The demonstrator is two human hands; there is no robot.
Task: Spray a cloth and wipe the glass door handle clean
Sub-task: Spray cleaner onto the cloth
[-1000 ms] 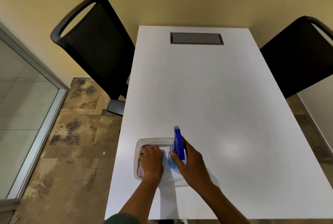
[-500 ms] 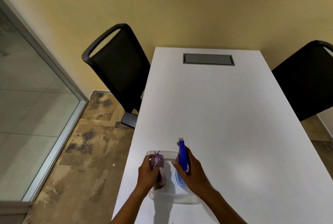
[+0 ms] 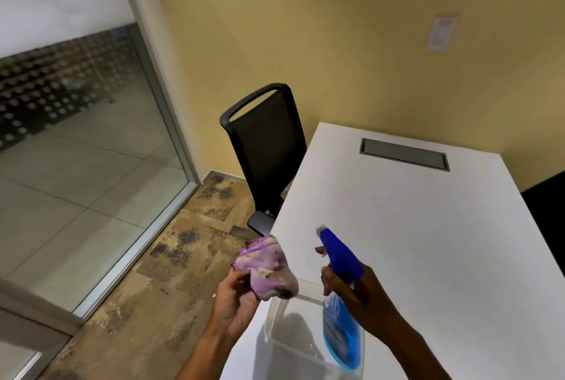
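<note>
My left hand [image 3: 234,303] holds a bunched purple cloth [image 3: 266,268] with brown stains, raised over the table's left edge. My right hand [image 3: 357,291] grips a spray bottle [image 3: 342,312] with a blue trigger head and blue liquid, one finger near the trigger. Its nozzle points up and left, close to the cloth. A clear plastic tub [image 3: 275,318] stands on the white table [image 3: 412,227] below both hands. The glass wall [image 3: 76,165] with a metal frame is at the left; no door handle is visible.
A black office chair [image 3: 266,147] stands at the table's left side, between table and glass. Another dark chair [image 3: 547,217] is at the right edge. A grey cable hatch [image 3: 403,154] sits in the tabletop near the yellow wall. The floor is mottled brown carpet [image 3: 171,272].
Both hands have lifted out of the tub, the left with the cloth, the right with the spray bottle. The view has swung up and left toward the glass wall.
</note>
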